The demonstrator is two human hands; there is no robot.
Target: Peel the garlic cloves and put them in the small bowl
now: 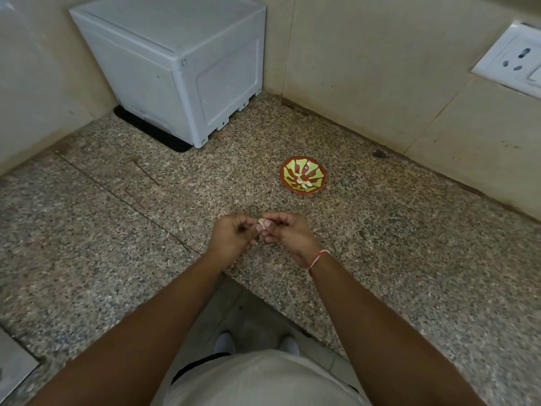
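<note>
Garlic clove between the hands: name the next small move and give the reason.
Probably finish pulling the skin off. The garlic clove is pinched between the fingertips of the left hand and right hand above the counter, well short of the small bowl, which already holds some pale cloves. Whether skin remains is too small to tell.

Head camera, looking steeply down over counter (380, 259) corner.

A speckled stone counter (380, 259) fills a corner of dull cream walls (366, 68), with a big white box (181, 68) on a black mat (152, 133) far back to the left and a white wall plug (515, 61) up on the right.
</note>
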